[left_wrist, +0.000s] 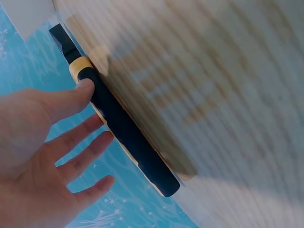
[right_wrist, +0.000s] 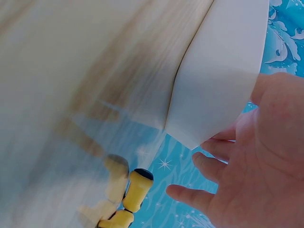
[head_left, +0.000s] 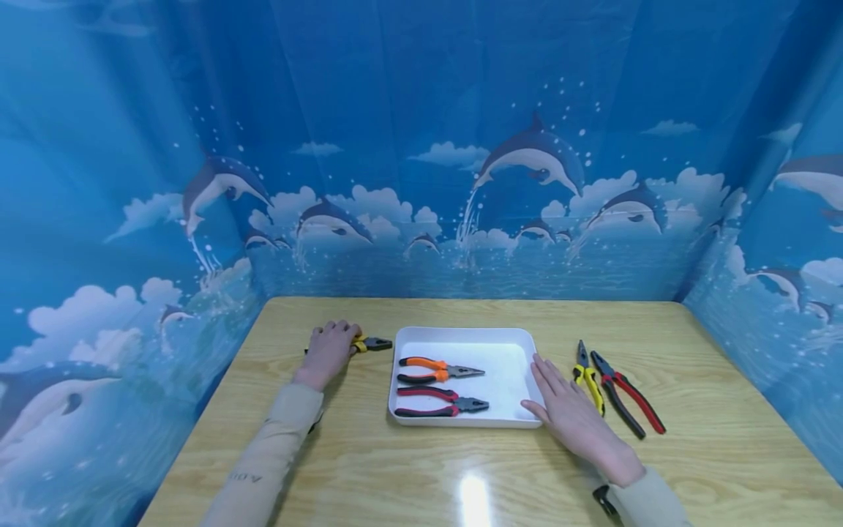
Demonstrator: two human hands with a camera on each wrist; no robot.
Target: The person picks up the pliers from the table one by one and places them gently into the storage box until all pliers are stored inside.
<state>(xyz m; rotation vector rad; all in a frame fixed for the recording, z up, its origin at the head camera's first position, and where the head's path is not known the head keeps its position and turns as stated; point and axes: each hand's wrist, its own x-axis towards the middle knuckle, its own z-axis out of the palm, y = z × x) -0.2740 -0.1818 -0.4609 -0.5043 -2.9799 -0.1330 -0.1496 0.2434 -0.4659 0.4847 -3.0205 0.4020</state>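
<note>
My left hand [head_left: 329, 348] lies on black-and-yellow pliers [head_left: 370, 342] on the wooden table [head_left: 408, 468], left of a white tray [head_left: 503, 351]. In the left wrist view the left hand [left_wrist: 71, 137] has its fingers straight and spread, and the thumb touches the pliers' black handle [left_wrist: 123, 128]. My right hand [head_left: 568, 404] rests flat on the table against the tray's right side, fingers straight. The right wrist view shows that hand [right_wrist: 247, 156] open beside the tray's corner [right_wrist: 223, 71]. Orange-handled long-nose pliers [head_left: 435, 369] and red-and-black pliers [head_left: 440, 403] lie in the tray.
Right of my right hand lie yellow-and-black pliers [head_left: 588, 375], their handle tips [right_wrist: 135, 190] near my fingers, and red-and-black pliers [head_left: 627, 393]. Blue dolphin-print curtains [head_left: 421, 183] wall in the table at the back and both sides.
</note>
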